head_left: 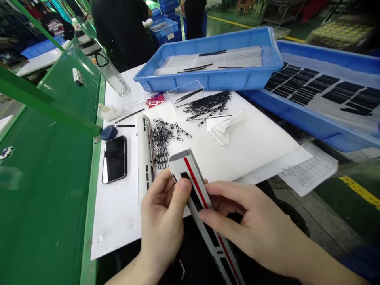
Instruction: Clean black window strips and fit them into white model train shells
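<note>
A long grey-white train-car shell (194, 186) with a red stripe and dark window openings slants down toward the bottom of the view. My left hand (166, 209) is closed round its upper end, thumb on the window side. Fingers of my right hand (237, 215) pinch the shell's right side a little lower. Left of the held piece, a second white shell (145, 154) lies on the white table sheet (115, 213). Beside that shell is a pile of small black window-frame strips (162, 140). Longer black strips (208, 105) lie farther back.
Blue bins (208, 81) (326, 120) holding strips stand at the back and right. A phone (114, 159), dark blue object (109, 132), clear bottle (114, 75), red packet (156, 101) and crumpled tissue (221, 128) lie about. A green frame (90, 198) borders the left. People stand behind.
</note>
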`<state>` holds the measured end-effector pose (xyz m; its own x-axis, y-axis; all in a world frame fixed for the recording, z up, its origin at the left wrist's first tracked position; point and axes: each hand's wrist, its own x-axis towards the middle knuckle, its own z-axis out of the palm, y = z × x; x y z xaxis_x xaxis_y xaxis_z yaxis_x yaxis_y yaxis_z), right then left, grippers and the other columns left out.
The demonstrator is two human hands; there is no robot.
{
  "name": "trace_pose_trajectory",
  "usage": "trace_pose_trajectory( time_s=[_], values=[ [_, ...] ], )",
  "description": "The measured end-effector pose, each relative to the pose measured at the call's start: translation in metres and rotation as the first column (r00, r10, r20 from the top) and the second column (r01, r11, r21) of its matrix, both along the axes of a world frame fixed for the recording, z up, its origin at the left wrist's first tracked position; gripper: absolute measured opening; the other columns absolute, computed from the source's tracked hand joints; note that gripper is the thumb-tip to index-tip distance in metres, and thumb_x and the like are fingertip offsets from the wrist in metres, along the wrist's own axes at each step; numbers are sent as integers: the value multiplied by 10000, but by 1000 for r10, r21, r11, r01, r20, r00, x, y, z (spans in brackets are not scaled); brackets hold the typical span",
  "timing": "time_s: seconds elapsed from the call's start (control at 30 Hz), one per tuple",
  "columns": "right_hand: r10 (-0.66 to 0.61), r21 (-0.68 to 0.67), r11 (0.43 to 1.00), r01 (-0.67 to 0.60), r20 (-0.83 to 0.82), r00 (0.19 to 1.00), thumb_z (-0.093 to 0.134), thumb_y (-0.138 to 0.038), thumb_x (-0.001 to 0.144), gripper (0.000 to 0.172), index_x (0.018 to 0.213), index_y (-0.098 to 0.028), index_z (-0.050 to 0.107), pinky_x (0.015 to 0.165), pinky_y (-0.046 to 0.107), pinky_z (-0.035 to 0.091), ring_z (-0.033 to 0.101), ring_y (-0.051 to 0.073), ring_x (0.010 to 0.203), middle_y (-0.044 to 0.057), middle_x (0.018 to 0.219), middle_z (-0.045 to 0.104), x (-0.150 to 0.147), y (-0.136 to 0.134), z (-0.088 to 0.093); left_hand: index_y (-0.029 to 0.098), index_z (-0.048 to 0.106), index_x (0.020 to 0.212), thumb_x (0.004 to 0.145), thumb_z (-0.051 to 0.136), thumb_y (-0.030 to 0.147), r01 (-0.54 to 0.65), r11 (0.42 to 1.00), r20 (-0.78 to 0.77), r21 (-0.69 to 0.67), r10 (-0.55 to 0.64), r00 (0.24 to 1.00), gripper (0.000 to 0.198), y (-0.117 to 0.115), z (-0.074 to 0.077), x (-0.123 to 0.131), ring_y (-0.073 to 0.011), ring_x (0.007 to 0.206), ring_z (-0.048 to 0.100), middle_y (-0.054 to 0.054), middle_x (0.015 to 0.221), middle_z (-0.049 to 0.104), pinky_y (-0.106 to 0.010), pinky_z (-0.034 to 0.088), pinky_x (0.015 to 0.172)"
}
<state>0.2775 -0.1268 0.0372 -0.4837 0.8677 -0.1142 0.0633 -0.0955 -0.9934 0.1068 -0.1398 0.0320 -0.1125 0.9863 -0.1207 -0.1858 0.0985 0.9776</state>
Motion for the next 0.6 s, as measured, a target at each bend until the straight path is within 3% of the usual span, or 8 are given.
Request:
trace_pose_trajectory(
  time_s=[0.1,0.17,0.33,0.47,0.6],
  values=[
    [7,-72,997,-5,27,1000,643,-296,998,174,849,-208,661,563,233,410,512,111,640,-33,711,557,2,0,-5,234,734,1221,941,763,279,73,997,-4,1,-73,997,285,3,2,1,-257,1128,738,-67,1193,776,-334,620,964],
    [8,-115,993,-8,-5,1000,665,-307,982,138,890,-205,662,540,238,391,484,109,614,-39,700,530,4,1,-6,229,736,1229,898,807,228,98,995,-21,11,-98,995,339,4,4,2,-257,1119,744,-69,1237,763,-314,630,947],
    [93,-161,982,-98,-40,995,652,-268,985,92,918,-210,625,591,222,411,498,100,650,-52,731,541,6,-7,-3,234,742,1234,888,817,213,-49,995,-72,83,55,996,355,7,14,1,-238,1054,766,-53,1177,783,-311,636,939],
    [61,-89,994,-56,57,997,630,-346,1001,326,752,-199,481,514,235,335,423,89,579,-59,661,462,2,-12,-4,226,768,1168,883,823,231,-51,996,-90,74,57,994,291,9,18,-3,-249,1070,763,-45,1127,794,-334,630,973],
    [152,-117,981,-153,-21,988,608,-345,1011,186,896,-206,564,530,235,346,438,90,592,-54,724,506,0,-8,-3,212,767,1148,862,840,228,-138,982,-108,127,152,982,296,10,25,-6,-251,1044,768,-44,1112,794,-362,629,993]
  ],
)
